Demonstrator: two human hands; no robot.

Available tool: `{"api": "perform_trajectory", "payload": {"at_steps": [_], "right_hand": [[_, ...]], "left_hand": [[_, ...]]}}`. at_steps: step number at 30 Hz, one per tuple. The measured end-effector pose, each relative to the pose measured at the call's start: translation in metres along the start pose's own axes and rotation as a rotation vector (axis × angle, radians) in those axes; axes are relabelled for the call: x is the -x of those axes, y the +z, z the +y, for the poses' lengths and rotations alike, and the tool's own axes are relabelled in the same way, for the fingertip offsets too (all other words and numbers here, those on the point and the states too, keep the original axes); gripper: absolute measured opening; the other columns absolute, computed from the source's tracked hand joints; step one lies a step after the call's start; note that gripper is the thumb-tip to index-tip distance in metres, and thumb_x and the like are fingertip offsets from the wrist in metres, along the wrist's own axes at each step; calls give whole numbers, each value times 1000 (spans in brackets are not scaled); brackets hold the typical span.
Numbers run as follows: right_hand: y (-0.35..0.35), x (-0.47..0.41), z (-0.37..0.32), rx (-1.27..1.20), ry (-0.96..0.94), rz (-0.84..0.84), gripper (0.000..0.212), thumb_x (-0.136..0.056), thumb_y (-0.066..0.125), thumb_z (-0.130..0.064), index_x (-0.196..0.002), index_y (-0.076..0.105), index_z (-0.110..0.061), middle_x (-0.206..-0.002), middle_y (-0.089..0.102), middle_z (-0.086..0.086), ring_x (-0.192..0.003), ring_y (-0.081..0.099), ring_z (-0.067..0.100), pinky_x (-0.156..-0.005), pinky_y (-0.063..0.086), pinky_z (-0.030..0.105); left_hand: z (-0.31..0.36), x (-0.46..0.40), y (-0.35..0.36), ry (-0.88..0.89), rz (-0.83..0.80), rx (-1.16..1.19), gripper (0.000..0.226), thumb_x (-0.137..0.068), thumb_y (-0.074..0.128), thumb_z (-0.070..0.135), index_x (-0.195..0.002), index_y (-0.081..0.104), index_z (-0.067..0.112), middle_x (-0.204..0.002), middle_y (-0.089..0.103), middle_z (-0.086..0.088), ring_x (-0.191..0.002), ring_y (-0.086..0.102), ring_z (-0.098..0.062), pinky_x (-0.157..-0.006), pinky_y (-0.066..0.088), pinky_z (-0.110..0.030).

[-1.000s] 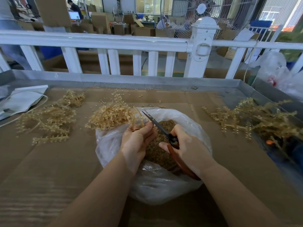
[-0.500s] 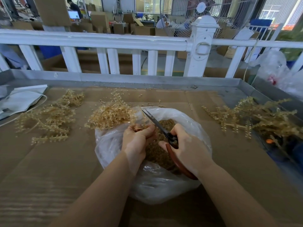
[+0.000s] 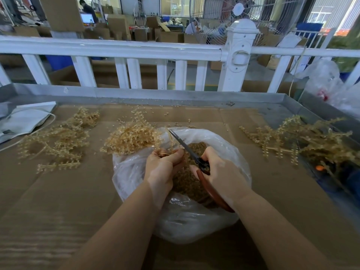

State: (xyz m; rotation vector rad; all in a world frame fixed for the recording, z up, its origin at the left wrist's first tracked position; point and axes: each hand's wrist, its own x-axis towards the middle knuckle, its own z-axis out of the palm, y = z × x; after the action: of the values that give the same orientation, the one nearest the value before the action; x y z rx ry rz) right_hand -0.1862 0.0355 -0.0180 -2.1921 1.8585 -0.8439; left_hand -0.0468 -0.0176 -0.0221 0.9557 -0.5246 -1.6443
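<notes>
Scissors are being held mid-frame over the plastic bag by the right grip, curled round the red handles, blades pointing diagonally upper left. Tan sprigs are being pinched by the left grip.

We are in a factory or packing workshop. Beyond the white railing we see a hall floor crowded with stacked cardboard boxes, a large caged industrial fan, and a person standing at a monitor. Our own station is a metal-rimmed desk lined with flattened cardboard. It carries loose piles of tan plastic sprigs and a clear bag filled with small cut pieces of the same material.
</notes>
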Motion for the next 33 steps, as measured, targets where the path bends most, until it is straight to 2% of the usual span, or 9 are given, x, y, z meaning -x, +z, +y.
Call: {"api": "perform_trajectory", "payload": {"at_steps": [5, 10, 12, 16, 20, 23, 28, 31, 33], "right_hand": [[0, 0, 0, -2, 4, -8, 23, -92, 58, -39, -91, 40, -25, -77, 59, -9, -61, 54, 1, -52, 39, 9], [0, 2, 1, -5, 36, 8, 28, -88, 61, -46, -89, 40, -27, -69, 53, -12, -59, 50, -2, -52, 38, 10], [1, 2, 1, -35, 63, 6, 29, -88, 61, -48, -90, 41, -26, -71, 54, -12, -62, 51, -2, -53, 39, 10], [1, 0, 3, -154, 151, 76, 32, -86, 62, -50, -90, 48, -22, -70, 53, -12, -63, 52, -1, -53, 37, 14], [0, -1, 1, -145, 177, 127, 29, -85, 63, -50, -90, 47, -27, -70, 50, -19, -64, 49, -4, -55, 33, 15], [0, -1, 2, -163, 181, 136, 29, -85, 64, -49, -91, 49, -25, -71, 52, -19, -66, 51, -3, -57, 37, 18], [-1, 0, -1, -181, 185, 176, 26, -84, 65, -49, -91, 48, -30, -72, 51, -22, -69, 52, -6, -62, 40, 14], [-3, -1, -5, -203, 206, 222, 24, -83, 68, -45, -92, 49, -35, -72, 49, -27, -69, 52, -8, -60, 36, 8], [-5, -2, -8, -224, 210, 259, 24, -83, 71, -36, -91, 49, -37, -70, 49, -27, -67, 51, -16, -57, 37, 4]], "left_hand": [[-1, -1, -1, 3, 12, -37, 52, -77, 68, -10, -124, 46, -2, -92, 66, -15, -69, 70, -19, -64, 60, -29], [-1, -1, -1, 14, 11, -62, 31, -76, 68, -11, -94, 48, 6, -85, 66, -12, -63, 70, -16, -58, 58, -25], [-2, -1, -2, 24, -10, -79, 27, -77, 67, -9, -95, 52, 4, -85, 67, -12, -64, 70, -16, -58, 58, -25], [-3, 0, -2, 14, -69, -28, 26, -85, 62, 0, -110, 55, -1, -93, 67, -12, -76, 69, -18, -67, 57, -27], [2, -1, -3, -66, -157, 115, 18, -73, 51, 0, -90, 54, 4, -89, 60, -11, -81, 56, -22, -77, 47, -30], [1, -1, -1, -78, -135, 77, 12, -83, 55, 0, -95, 56, 0, -92, 63, -13, -86, 60, -24, -88, 48, -35], [1, -2, 1, -11, -62, 112, 15, -84, 64, 4, -93, 52, 6, -92, 64, -9, -78, 64, -15, -73, 57, -27], [3, -1, 5, -25, -107, 164, 10, -88, 61, 8, -95, 54, 6, -78, 67, -7, -70, 67, -14, -67, 59, -25], [4, 0, 5, -44, -163, 166, 17, -92, 57, 11, -105, 55, 2, -81, 67, -9, -74, 67, -17, -70, 59, -27]]}}
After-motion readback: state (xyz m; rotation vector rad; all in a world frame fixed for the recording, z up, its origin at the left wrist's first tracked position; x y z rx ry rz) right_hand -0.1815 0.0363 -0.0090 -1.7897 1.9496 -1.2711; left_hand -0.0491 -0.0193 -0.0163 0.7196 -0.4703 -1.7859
